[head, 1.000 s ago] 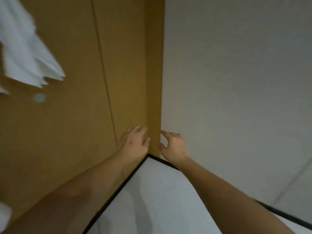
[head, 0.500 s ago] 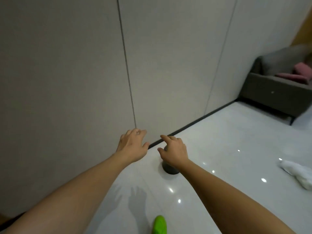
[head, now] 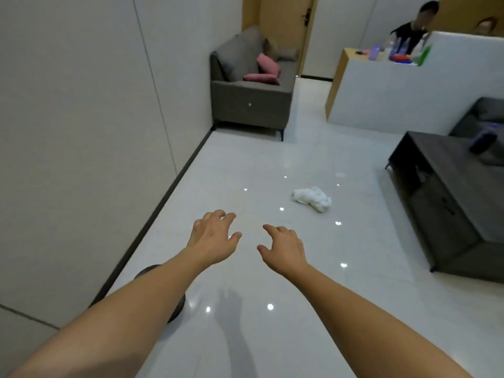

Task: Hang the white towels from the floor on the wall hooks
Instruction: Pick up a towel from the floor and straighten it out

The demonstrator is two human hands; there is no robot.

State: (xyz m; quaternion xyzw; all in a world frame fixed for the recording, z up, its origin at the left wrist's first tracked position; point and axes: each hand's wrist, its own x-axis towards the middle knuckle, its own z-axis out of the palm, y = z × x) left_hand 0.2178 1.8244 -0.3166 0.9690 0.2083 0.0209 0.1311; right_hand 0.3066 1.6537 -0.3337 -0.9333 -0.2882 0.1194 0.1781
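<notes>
Both hands empty, towel not yet picked up
Left hand (head: 214, 236) & right hand (head: 283, 246): grip loose, holding nothing. White towel (head: 312, 198) crumpled on floor (head: 245, 159), ahead-right of right hand, well apart. Pickup + hanging left; hooks not in view.

Crumpled white towel (head: 312, 199) on glossy floor (head: 245, 165)

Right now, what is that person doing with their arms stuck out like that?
The person is reaching forward over the shiny white floor with both hands empty. The left hand and right hand have loosely spread fingers and hold nothing. A crumpled white towel lies on the floor ahead of them, a little to the right, near the dark low table. It has not been picked up yet. No wall hooks show in this view.
</notes>
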